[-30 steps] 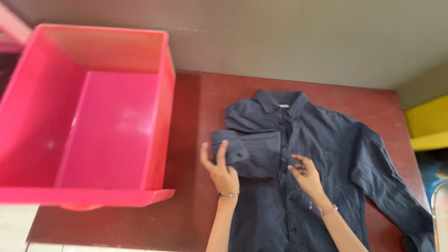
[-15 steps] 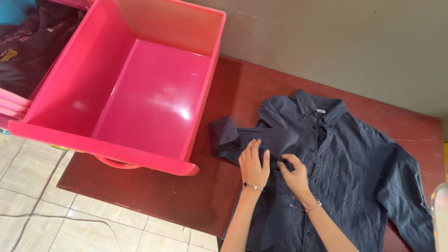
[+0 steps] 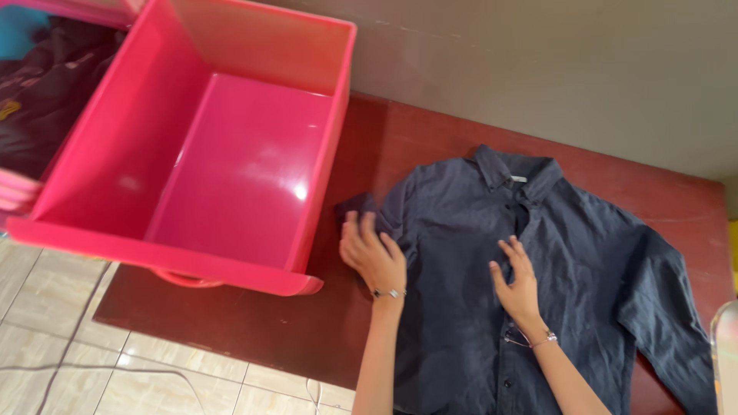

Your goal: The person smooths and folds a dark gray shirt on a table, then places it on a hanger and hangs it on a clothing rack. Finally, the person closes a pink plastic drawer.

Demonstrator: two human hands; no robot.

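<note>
A dark navy button-up shirt (image 3: 561, 253) lies face up on a dark red table (image 3: 415, 138), collar toward the wall. My left hand (image 3: 372, 253) lies on the shirt's left sleeve at the garment's left edge, covering most of the cuff; whether it grips the cloth is unclear. My right hand (image 3: 518, 283) rests flat, fingers spread, on the button placket at the shirt's middle. The other sleeve runs down the right side of the table.
A large empty pink plastic bin (image 3: 192, 146) sits at the table's left end, overhanging the edge. Dark clothes (image 3: 42, 84) lie in another pink container at far left. A grey wall (image 3: 538, 69) runs behind. Tiled floor (image 3: 61, 369) is below.
The left sleeve, folded across the chest a second ago, now lies out at the shirt's left side. My left hand moved left with it; my right hand flattened onto the placket.
</note>
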